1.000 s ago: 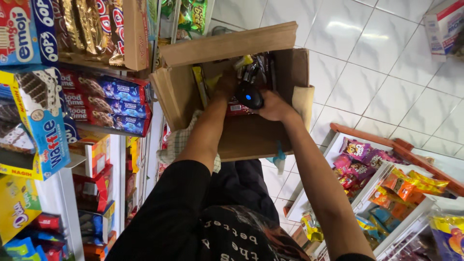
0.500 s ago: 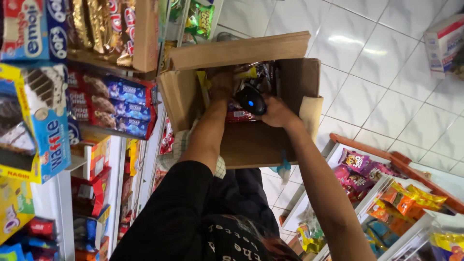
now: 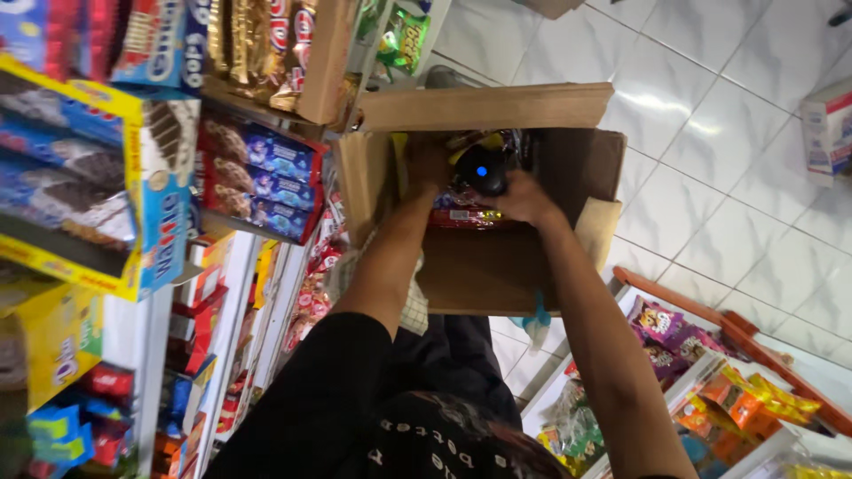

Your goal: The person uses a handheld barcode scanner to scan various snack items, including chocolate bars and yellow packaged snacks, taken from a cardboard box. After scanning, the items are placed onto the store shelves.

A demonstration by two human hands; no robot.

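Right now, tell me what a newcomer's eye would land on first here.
First, the open cardboard box at centre, with both hands inside it: the left hand reaches among packets, the right hand sits by a black device with a glowing blue light. Next, the snack shelves crowding the left, and the bright snack bags in the rack at lower right.

Small shop, shelves of packaged snacks
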